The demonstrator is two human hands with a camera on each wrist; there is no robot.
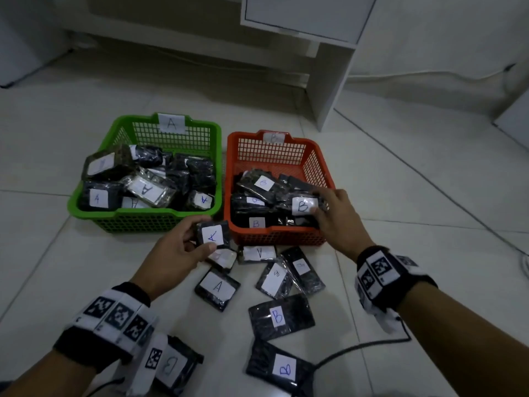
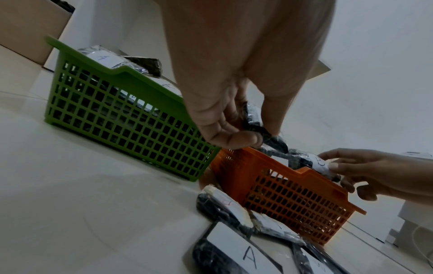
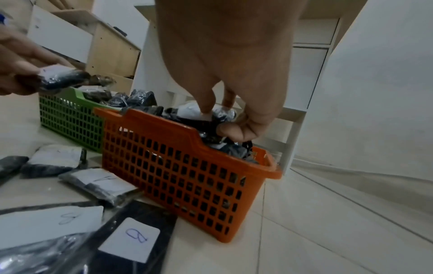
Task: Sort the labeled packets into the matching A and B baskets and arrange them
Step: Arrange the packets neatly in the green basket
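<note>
My left hand [image 1: 183, 247] pinches a black packet labelled A [image 1: 213, 235] just in front of the gap between the two baskets. The green basket [image 1: 86, 209] marked A holds several A packets. My right hand [image 1: 333, 216] grips a packet labelled B [image 1: 303, 206] over the pile inside the orange basket [image 1: 274, 239] marked B. In the right wrist view my fingers [image 3: 206, 103] press that B packet [image 3: 192, 111] from above, with the thumb curled under it. Loose packets lie on the floor in front, among them an A packet [image 1: 217, 287] and a B packet [image 1: 279, 316].
A white cabinet [image 1: 323, 67] stands behind the baskets on the right. A black cable [image 1: 357, 346] runs over the tiles at lower right, passing by a B packet [image 1: 282, 368]. Another B packet [image 1: 171, 365] lies beneath my left wrist.
</note>
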